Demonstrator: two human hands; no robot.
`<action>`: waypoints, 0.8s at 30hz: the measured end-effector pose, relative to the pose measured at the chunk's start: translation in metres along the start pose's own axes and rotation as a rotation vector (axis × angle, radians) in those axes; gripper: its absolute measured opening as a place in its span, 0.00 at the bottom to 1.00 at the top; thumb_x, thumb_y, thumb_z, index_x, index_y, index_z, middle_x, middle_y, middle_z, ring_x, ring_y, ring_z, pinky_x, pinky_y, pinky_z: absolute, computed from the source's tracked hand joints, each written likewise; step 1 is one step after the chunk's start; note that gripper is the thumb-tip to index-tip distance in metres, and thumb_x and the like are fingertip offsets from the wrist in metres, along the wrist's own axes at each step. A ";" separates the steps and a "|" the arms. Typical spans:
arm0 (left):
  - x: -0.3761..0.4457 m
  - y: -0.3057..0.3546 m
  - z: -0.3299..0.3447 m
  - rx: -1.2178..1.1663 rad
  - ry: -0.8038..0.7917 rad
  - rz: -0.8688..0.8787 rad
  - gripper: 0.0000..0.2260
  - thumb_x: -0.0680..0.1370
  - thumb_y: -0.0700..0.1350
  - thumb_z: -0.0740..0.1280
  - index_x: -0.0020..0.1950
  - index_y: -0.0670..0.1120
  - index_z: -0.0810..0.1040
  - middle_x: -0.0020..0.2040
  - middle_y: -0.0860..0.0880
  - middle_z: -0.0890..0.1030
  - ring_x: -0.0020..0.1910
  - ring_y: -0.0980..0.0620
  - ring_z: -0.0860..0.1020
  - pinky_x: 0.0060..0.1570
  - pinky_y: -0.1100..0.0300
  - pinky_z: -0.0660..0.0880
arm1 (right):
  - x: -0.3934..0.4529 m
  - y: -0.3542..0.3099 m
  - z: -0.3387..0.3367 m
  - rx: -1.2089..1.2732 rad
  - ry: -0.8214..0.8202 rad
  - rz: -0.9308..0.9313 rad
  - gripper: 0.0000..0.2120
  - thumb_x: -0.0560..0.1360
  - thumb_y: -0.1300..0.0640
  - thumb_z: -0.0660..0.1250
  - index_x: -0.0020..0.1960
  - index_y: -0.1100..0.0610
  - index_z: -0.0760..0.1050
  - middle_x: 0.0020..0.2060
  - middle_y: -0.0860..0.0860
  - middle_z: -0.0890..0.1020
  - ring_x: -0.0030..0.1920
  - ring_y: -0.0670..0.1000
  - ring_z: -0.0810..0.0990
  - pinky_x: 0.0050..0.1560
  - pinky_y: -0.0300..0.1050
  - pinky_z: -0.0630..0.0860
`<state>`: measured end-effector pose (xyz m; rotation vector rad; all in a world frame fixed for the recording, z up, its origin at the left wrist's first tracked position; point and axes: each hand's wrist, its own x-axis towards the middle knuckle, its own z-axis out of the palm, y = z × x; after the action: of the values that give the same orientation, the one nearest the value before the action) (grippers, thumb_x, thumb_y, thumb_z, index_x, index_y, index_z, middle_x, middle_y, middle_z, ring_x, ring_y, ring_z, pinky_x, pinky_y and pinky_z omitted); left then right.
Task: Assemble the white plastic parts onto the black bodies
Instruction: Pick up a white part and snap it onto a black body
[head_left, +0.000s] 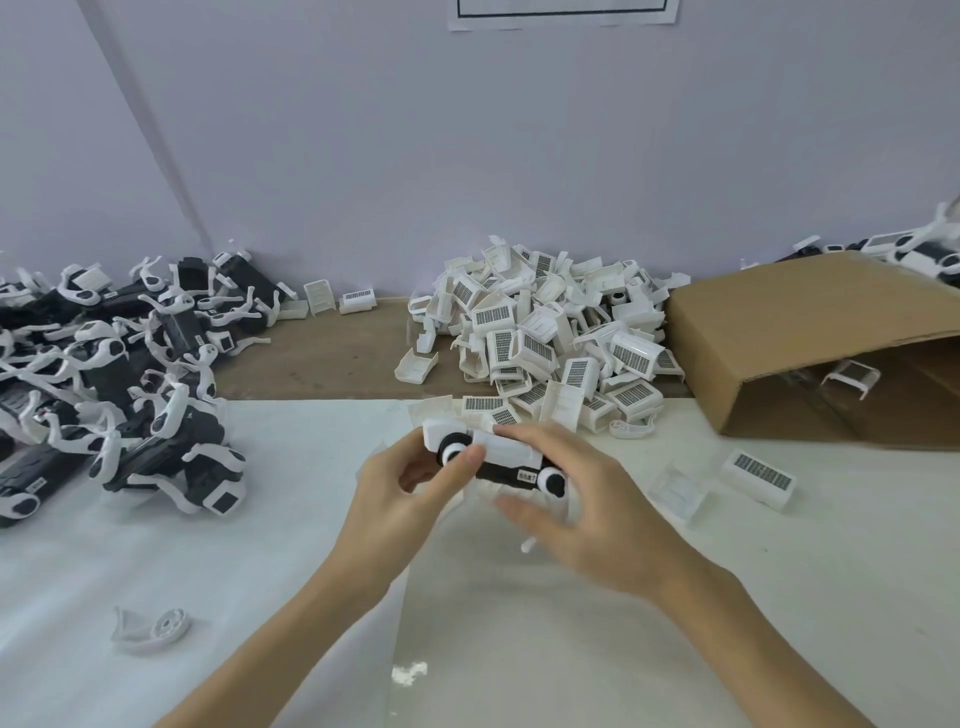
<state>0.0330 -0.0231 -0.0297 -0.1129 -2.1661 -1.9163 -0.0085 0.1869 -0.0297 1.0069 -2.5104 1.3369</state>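
both hands meet over the middle of the counter, holding one black body between them, just near of the big heap of white plastic parts. the left hand grips the body's left end, its fingers curled round beside a round black-and-white wheel-like piece. the right hand wraps over the right end, fingers curled across the top where a white part sits on the black body, thumb low on the near side. the right hand is blurred, so the exact contact of its fingertips cannot be told. a small label shows on the body's near face.

far left lies a pile of black bodies with white curved arms, spreading onto the white sheet. a cardboard box lies tipped on its side at the far right, its opening facing near, with one white part inside. two loose white parts lie on the counter to the right of the hands. a separate white round piece lies near left. a paper sheet hangs on the far wall.
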 end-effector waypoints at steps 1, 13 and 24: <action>0.001 0.000 -0.001 -0.005 0.011 -0.018 0.19 0.73 0.63 0.73 0.55 0.51 0.87 0.51 0.49 0.89 0.53 0.51 0.86 0.57 0.55 0.79 | -0.001 0.000 0.005 -0.137 0.023 -0.028 0.23 0.79 0.46 0.73 0.73 0.45 0.74 0.64 0.37 0.79 0.65 0.44 0.77 0.65 0.38 0.72; 0.000 -0.006 -0.002 0.354 -0.103 0.249 0.15 0.78 0.48 0.77 0.63 0.58 0.81 0.58 0.54 0.79 0.57 0.46 0.81 0.50 0.57 0.81 | 0.000 0.005 0.010 -0.330 0.096 -0.052 0.23 0.78 0.49 0.74 0.72 0.46 0.76 0.61 0.39 0.82 0.61 0.51 0.76 0.62 0.41 0.73; -0.002 -0.009 0.006 0.143 -0.003 0.190 0.23 0.76 0.55 0.76 0.69 0.58 0.76 0.55 0.57 0.82 0.47 0.49 0.82 0.49 0.53 0.81 | 0.004 0.004 0.011 -0.232 0.194 -0.085 0.17 0.78 0.53 0.75 0.66 0.51 0.78 0.56 0.40 0.80 0.56 0.46 0.80 0.54 0.39 0.77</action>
<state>0.0319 -0.0183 -0.0389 -0.2843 -2.1989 -1.6550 -0.0116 0.1781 -0.0371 0.8787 -2.3809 1.0358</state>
